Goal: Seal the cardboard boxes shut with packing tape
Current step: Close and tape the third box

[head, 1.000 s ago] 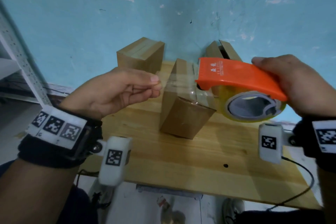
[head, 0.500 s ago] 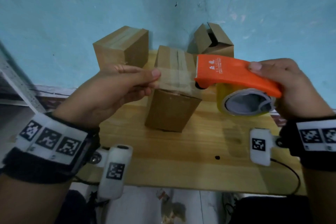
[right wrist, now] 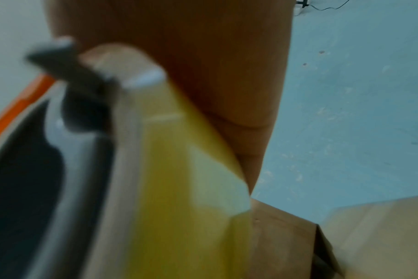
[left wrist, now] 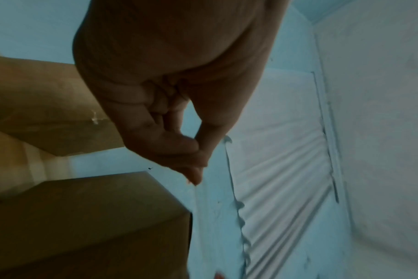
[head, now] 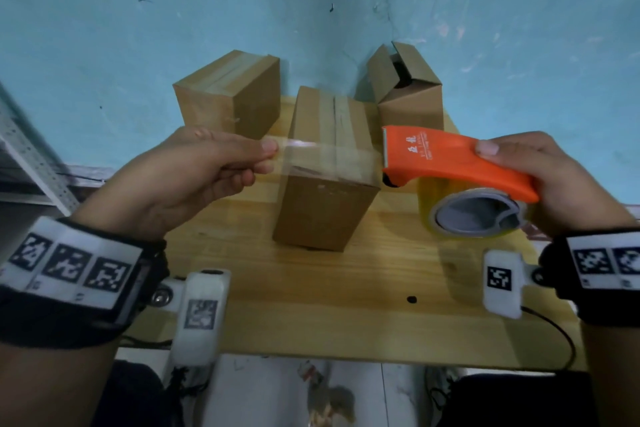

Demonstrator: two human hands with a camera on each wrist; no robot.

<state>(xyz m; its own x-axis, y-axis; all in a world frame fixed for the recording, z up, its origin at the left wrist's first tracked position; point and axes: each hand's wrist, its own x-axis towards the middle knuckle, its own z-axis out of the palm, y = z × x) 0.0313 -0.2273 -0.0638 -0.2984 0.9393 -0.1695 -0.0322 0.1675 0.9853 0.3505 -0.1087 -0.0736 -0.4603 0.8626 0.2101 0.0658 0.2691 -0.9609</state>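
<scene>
A closed cardboard box [head: 325, 204] stands in the middle of the wooden table [head: 346, 315], with tape along its top seam. My right hand [head: 540, 180] grips an orange tape dispenser [head: 450, 159] holding a yellowish tape roll [head: 474, 215] [right wrist: 191, 169], just right of the box top. My left hand [head: 214, 170] [left wrist: 193, 156] pinches the free end of a clear tape strip [head: 325, 159] between thumb and fingers. The strip stretches from the dispenser across the near top edge of the box.
A taped box [head: 228, 94] stands at the back left against the blue wall. A box with open flaps [head: 405, 87] stands at the back right. A perforated metal shelf upright [head: 31, 156] is at the left. A black cable [head: 557, 333] runs over the table's near right edge.
Both hands moved further apart, so the pulled-out strip is longer and now spans the box's near top edge. The head view shifted downward and the boxes sit lower in frame.
</scene>
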